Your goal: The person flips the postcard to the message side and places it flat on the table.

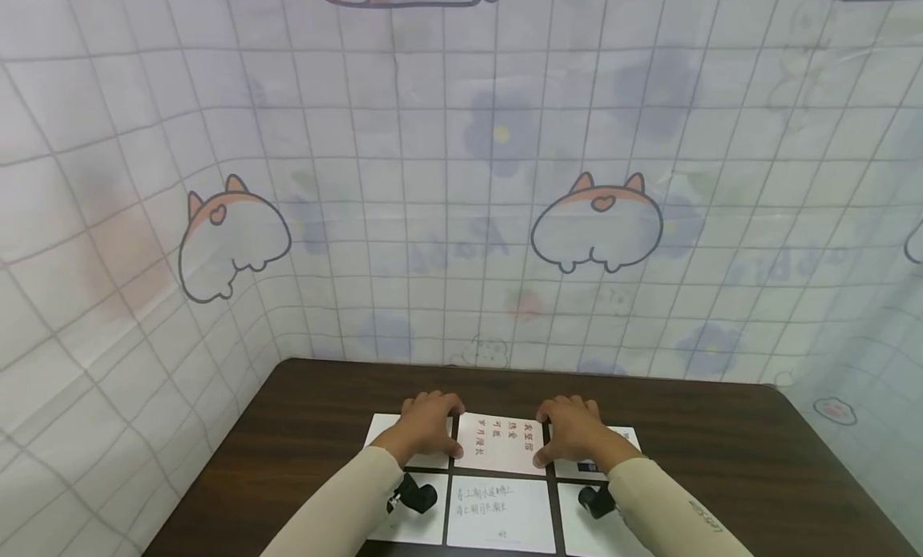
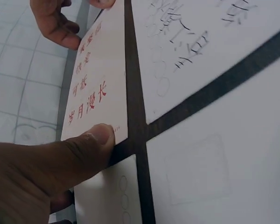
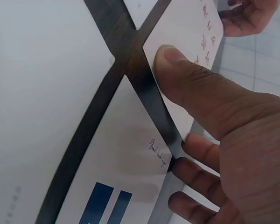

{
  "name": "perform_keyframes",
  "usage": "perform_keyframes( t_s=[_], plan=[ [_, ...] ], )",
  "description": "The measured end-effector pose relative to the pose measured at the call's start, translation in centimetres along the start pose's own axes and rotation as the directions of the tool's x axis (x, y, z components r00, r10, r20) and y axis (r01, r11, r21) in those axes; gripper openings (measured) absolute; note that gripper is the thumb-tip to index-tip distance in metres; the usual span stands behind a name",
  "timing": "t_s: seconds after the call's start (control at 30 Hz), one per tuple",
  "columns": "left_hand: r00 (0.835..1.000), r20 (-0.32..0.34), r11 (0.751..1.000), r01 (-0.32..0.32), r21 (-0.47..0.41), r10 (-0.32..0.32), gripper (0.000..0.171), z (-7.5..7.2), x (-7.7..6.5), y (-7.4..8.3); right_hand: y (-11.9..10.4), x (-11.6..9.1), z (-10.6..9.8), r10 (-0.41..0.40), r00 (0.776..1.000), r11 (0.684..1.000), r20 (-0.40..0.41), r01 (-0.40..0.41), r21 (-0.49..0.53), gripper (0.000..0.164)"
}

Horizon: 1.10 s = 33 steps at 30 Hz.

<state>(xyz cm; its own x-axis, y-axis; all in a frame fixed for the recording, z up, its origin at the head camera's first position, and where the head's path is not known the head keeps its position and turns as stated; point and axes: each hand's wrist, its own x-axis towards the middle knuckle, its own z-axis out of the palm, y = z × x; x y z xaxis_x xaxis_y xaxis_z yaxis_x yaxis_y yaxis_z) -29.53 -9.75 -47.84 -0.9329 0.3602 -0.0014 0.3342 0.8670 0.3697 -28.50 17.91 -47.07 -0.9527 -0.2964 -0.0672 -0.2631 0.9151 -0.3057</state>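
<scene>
A white card with red printed characters (image 1: 499,443) lies at the far middle of a set of cards on the dark table. At its left end, my left hand (image 1: 425,425) holds it with thumb and index finger at the corners. In the left wrist view, that thumb (image 2: 100,135) touches the near corner. My right hand (image 1: 573,430) holds the card's right end the same way. In the right wrist view, the right thumb (image 3: 170,58) rests on the card's edge, other fingers spread beyond it.
Below the red-lettered card lies a handwritten card (image 1: 499,515). Cards lie to both sides, partly under my hands and wrists; one at right bears blue blocks (image 3: 97,203). Narrow strips of dark table (image 1: 303,429) show between them. A patterned curtain (image 1: 433,300) stands behind the table.
</scene>
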Motion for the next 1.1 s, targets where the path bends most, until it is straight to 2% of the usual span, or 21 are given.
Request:
perform_keyframes(
  t_s=[0.2,0.37,0.9,1.1],
  plan=[
    [0.998,-0.051,1.000,-0.030,-0.004,0.030,0.063,0.4,-0.3,-0.1,-0.1,-0.2,0.2,-0.014,0.999,1.000,-0.032,0.014,0.018,0.067],
    [0.996,-0.084,0.999,-0.030,-0.023,0.028,0.064,0.9,-0.4,-0.3,-0.2,-0.4,0.4,-0.023,0.997,0.999,-0.072,0.025,0.023,0.067],
    [0.995,-0.102,0.982,-0.017,-0.189,-0.003,0.066,1.0,-0.9,-0.4,-0.2,-0.7,0.7,-0.004,0.993,0.995,-0.121,0.016,0.099,0.068],
    [0.994,-0.110,0.974,-0.038,-0.223,0.014,0.061,1.2,-1.0,-0.6,-0.1,-0.9,0.6,-0.013,0.989,0.984,-0.149,0.039,0.174,0.060]
  ],
)
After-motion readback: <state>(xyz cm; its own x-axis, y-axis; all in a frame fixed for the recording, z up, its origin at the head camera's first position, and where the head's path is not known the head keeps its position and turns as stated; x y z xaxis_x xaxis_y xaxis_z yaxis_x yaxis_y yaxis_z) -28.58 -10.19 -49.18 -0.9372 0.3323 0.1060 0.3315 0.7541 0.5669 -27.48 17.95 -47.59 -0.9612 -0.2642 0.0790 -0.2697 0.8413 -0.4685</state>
